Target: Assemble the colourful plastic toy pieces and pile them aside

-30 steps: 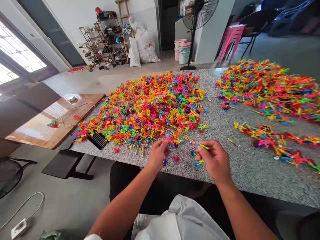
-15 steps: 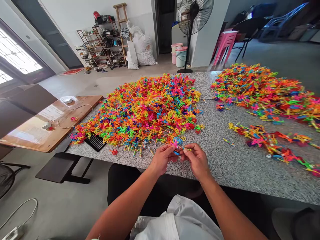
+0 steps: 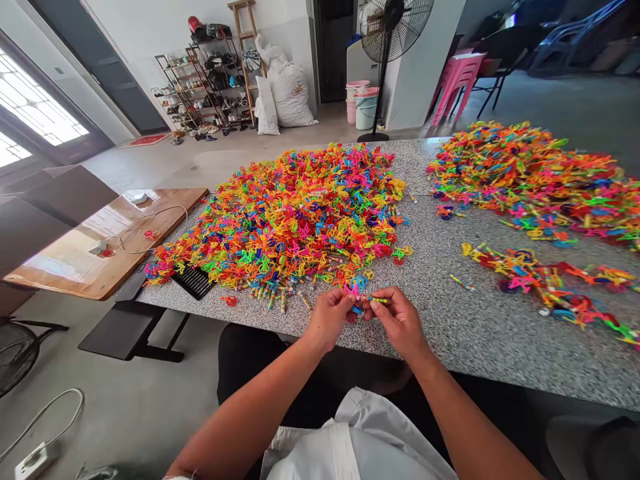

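Close to the table's front edge, my left hand (image 3: 327, 317) is closed on small plastic pieces, one of them a pink plastic piece (image 3: 352, 291). My right hand (image 3: 399, 320) pinches a short patterned stick (image 3: 379, 300), whose left end meets the pieces in my left fingers. Blue and red bits show between the two hands, partly hidden by the fingers. Just beyond lies a big pile of colourful plastic pieces (image 3: 290, 220). Several loose patterned sticks (image 3: 271, 299) lie along its near edge.
The speckled stone table (image 3: 425, 267) bears a second pile (image 3: 530, 180) at the right, a nearer row of joined pieces (image 3: 540, 287) and a single stick (image 3: 463, 283). A black slotted tray (image 3: 194, 283) sits left. Behind stands a fan (image 3: 385, 67); a wooden board (image 3: 100, 247) is at far left.
The view has shifted slightly. My right hand still pinches the stick, which now shows more plainly, lined up with the pieces in my left hand.
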Action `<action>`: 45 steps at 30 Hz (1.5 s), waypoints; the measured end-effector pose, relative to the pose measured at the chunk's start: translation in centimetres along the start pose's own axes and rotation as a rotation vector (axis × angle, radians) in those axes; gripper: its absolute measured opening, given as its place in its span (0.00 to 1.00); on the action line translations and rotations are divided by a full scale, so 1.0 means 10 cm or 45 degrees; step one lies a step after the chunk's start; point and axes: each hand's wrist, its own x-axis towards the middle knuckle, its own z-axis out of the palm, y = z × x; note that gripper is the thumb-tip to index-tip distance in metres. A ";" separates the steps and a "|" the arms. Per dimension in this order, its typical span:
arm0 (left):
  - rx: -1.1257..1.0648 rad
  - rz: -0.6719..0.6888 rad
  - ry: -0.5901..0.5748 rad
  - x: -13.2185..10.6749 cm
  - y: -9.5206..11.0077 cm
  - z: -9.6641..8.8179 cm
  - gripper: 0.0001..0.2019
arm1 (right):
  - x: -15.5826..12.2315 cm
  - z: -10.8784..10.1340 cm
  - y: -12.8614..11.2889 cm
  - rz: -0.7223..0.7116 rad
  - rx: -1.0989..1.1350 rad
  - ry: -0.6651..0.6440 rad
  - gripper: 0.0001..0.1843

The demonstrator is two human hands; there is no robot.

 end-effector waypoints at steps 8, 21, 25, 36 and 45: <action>-0.221 -0.269 0.041 0.07 0.00 0.03 0.16 | 0.03 -0.06 0.01 0.102 0.162 0.004 0.14; -0.060 -0.106 0.086 0.06 -0.05 0.04 0.16 | 0.00 0.04 -0.01 0.067 0.115 0.152 0.12; 0.184 0.073 0.111 0.06 -0.07 0.01 0.14 | 0.00 0.08 0.08 0.100 0.181 0.172 0.13; 0.367 0.115 0.128 0.10 -0.13 -0.03 0.11 | 0.09 -0.02 0.04 -0.189 -0.482 0.033 0.09; 0.704 0.183 0.002 0.11 -0.09 -0.01 0.15 | 0.11 -0.03 -0.05 -0.167 -0.596 -0.032 0.09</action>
